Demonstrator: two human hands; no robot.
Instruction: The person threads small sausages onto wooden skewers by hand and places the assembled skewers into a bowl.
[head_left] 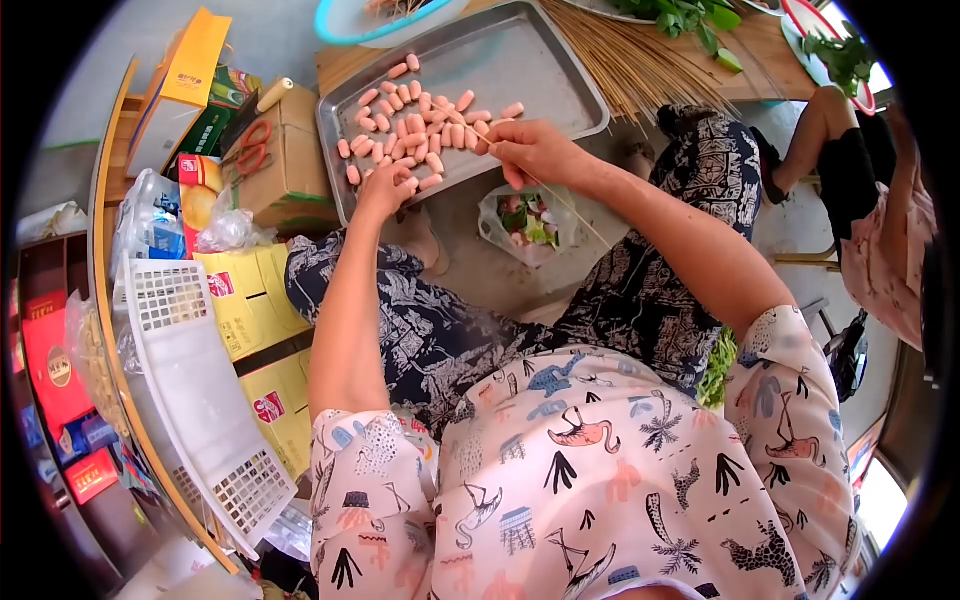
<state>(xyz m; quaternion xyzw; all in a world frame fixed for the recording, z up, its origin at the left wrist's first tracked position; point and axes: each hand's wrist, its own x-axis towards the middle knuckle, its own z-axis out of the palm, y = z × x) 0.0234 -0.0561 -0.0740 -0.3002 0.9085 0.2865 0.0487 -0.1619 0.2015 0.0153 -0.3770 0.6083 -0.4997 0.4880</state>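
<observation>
Many short pink sausages (410, 125) lie in the left and middle part of a metal tray (545, 75). At the tray's near left edge, my left hand (385, 190) has its fingers closed around a small sausage (408, 184). Over the tray's near side, my right hand (535, 155) pinches a thin wooden skewer (565, 205), which slants down to the right below the hand. The skewer's upper end is hard to make out among the sausages. Beyond the tray, to the right, lies a spread of loose skewers (625, 60).
A cardboard box (290, 160) with red scissors (252, 148) stands left of the tray. Below it a plastic bag of scraps (528, 228) sits on the floor. A blue-rimmed bowl (385, 30) is behind. At the right sits another person (885, 240).
</observation>
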